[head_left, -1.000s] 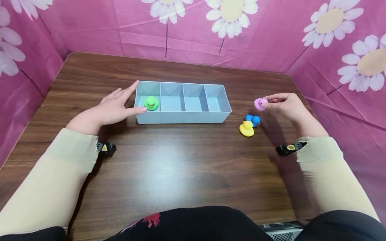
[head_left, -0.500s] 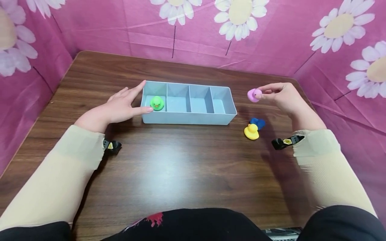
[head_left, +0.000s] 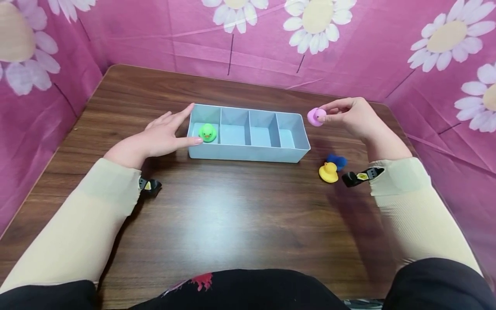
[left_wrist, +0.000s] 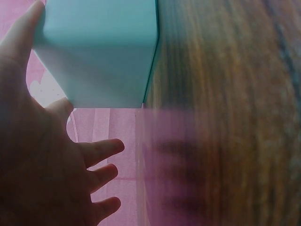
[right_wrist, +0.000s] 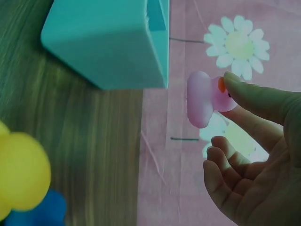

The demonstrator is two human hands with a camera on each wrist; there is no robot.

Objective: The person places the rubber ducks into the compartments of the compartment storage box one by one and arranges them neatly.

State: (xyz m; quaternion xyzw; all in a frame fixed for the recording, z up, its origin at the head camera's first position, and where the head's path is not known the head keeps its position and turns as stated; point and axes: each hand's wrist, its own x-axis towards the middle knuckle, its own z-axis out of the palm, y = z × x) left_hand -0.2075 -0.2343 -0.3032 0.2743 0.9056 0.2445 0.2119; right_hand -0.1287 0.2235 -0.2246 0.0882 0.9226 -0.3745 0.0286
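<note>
A pink rubber duck [head_left: 315, 116] is pinched by its head between the thumb and forefinger of my right hand [head_left: 348, 116], in the air beside the right end of a light blue divided box [head_left: 248, 152]. My left hand [head_left: 164, 134] rests at the box's left end with fingers spread, thumb and forefinger at its rim. Inside the leftmost compartment sits a green rubber duck [head_left: 207, 132]. A yellow rubber duck [head_left: 328, 172] and a blue rubber duck [head_left: 338, 162] stand close together on the table, right of the box. In the right wrist view the pink duck [right_wrist: 200, 100] shows its orange beak.
The wooden table [head_left: 232, 215] meets a pink cloth wall [head_left: 155, 43] with white daisies along its back and sides. Black wrist cameras sit under both forearms. The person's dark clothing [head_left: 263, 288] lies along the front edge.
My right hand has carried the pink duck left and away from the body, from above the blue duck toward the box's right end. The left hand keeps its place at the box.
</note>
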